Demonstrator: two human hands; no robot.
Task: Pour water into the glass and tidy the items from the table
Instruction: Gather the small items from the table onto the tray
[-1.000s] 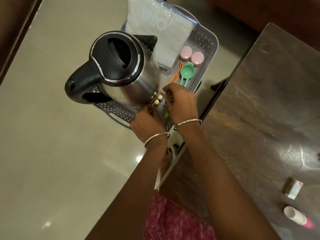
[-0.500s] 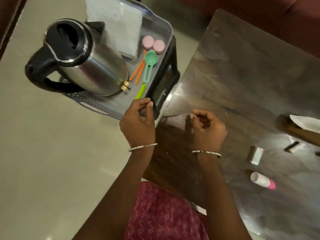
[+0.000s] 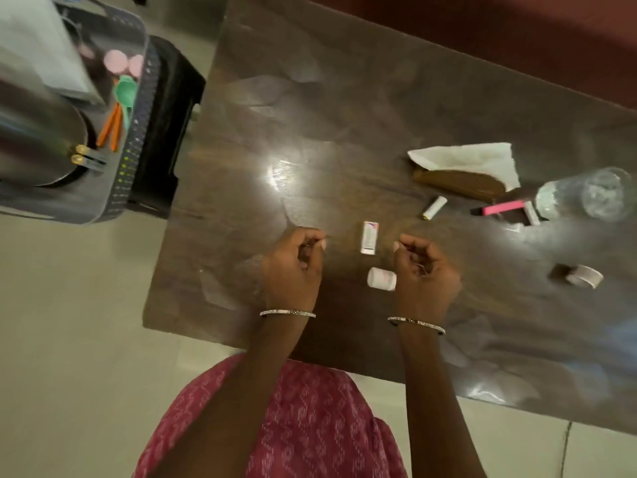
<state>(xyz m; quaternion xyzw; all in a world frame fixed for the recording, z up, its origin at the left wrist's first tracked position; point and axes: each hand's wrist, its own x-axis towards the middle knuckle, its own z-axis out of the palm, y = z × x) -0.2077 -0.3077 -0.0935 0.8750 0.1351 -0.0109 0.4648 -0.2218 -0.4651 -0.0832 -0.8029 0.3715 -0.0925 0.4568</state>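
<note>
Left hand: the left hand hovers over the near part of the table, fingers loosely curled, thumb near the forefinger, nothing seen in it.
Right hand: the right hand is loosely curled in the same way; no object can be made out in it.
Writing: the small box lying between the two hands, just beyond their fingertips, has a coloured printed panel that is too blurred to read. The white bottle has a pinkish label, also unreadable.
Glass: the clear glass is well to the right of the right hand and farther out. Whether it holds water cannot be told.
Near the glass: a pink pen, a white battery and a white cloth over a brown object.
Tape roll: a tape roll lies right of the right hand, apart from it.
Hidden: the right hand covers the bottle's right end.
Cut off: far left of the left hand, off the table, a basket holds a steel kettle, cropped and blurred, beside a green spoon.
Open room: bare tabletop lies beyond and left of the left hand; the table's near edge passes under both forearms.
</note>
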